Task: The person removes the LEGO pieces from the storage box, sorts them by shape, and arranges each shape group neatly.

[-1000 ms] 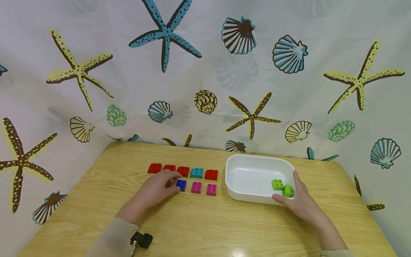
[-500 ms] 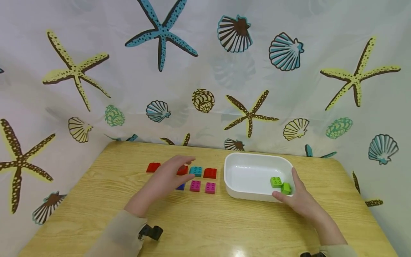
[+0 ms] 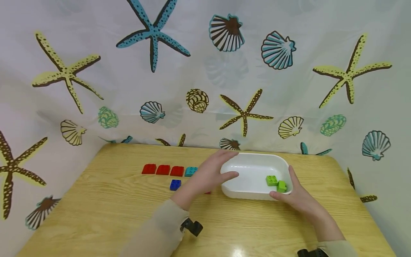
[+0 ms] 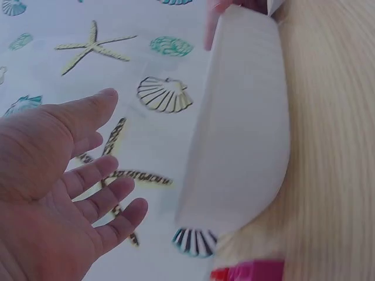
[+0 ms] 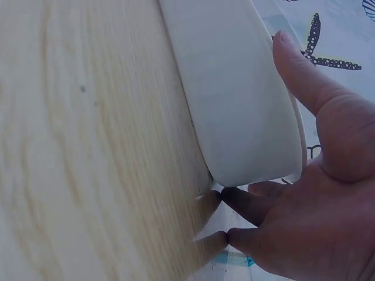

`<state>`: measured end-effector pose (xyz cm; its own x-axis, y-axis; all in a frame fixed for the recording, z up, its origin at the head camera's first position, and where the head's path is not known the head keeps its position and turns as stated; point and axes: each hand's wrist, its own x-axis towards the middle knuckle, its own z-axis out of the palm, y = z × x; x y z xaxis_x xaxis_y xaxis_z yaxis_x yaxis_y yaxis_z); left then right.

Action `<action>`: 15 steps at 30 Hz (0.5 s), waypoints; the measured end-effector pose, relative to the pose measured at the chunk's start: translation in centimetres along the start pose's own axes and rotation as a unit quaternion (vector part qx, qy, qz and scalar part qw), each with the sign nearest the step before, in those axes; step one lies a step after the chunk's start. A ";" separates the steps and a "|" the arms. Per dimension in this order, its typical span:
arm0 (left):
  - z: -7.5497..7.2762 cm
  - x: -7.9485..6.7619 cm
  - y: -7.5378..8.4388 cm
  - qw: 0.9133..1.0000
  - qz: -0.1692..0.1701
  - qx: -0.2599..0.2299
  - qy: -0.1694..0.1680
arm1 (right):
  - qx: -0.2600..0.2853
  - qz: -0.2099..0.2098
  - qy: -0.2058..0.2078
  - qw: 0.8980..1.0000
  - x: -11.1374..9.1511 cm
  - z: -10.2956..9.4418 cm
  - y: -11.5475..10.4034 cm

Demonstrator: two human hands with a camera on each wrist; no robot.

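My left hand [image 3: 210, 175] is at the left end of a white plastic container [image 3: 247, 195], its fingers spread and thumb apart. Nothing is between the fingers of that hand [image 4: 64, 181] in the left wrist view. At the container's right end, my right hand [image 3: 298, 198] holds the corner, thumb at the front rim and fingers along the outside. Two lime-green toy bricks [image 3: 271, 180] lie inside near that hand. Left of the container, a blue brick [image 3: 175, 184] sits in the front row; a pink brick [image 4: 261, 270] shows low in the left wrist view.
In the back row on the wooden table [image 3: 128, 200] are several red bricks [image 3: 163, 170] and a teal brick [image 3: 191, 171]. My left forearm covers part of both rows. Behind the table hangs a white curtain [image 3: 179, 82] printed with starfish and shells.
My left hand has moved right, from beside the blue brick across the rows to the container's left end, its fingers spreading wider. The right hand stays at the container.
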<state>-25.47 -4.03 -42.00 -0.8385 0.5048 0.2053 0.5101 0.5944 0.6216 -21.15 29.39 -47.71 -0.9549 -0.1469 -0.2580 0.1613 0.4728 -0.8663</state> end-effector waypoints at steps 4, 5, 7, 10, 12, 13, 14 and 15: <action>2.0 1.7 0.9 1.000 0.000 0.009 -0.011 | -0.002 0.008 -0.001 1.000 0.1 0.0 -0.1; 2.4 2.1 1.0 1.000 0.001 0.014 -0.012 | -0.002 0.009 -0.002 1.000 0.1 0.0 -0.1; 3.4 3.0 1.3 0.999 0.004 0.028 -0.016 | 0.000 0.009 -0.002 1.000 0.1 0.0 -0.1; 4.8 4.3 1.6 0.998 0.005 0.051 -0.020 | 0.001 0.002 -0.002 1.000 0.1 -0.1 0.0; 5.7 5.1 1.9 0.998 -0.001 0.064 -0.024 | 0.003 -0.002 -0.001 1.000 0.1 -0.1 0.1; 6.1 5.4 2.0 0.997 -0.004 0.067 -0.025 | 0.002 -0.002 -0.002 1.000 0.1 -0.1 0.1; 6.5 5.7 2.2 0.997 -0.008 0.067 -0.027 | 0.002 -0.003 -0.001 1.000 0.1 -0.1 0.2; 6.9 6.0 2.4 0.997 -0.012 0.068 -0.030 | 0.000 -0.001 -0.001 1.000 0.1 -0.1 0.2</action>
<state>-27.95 4.69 -44.52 -0.8398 0.5235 0.1440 0.5149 0.6837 0.5171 -21.21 29.55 -47.87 -0.9547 -0.1505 -0.2565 0.1587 0.4716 -0.8674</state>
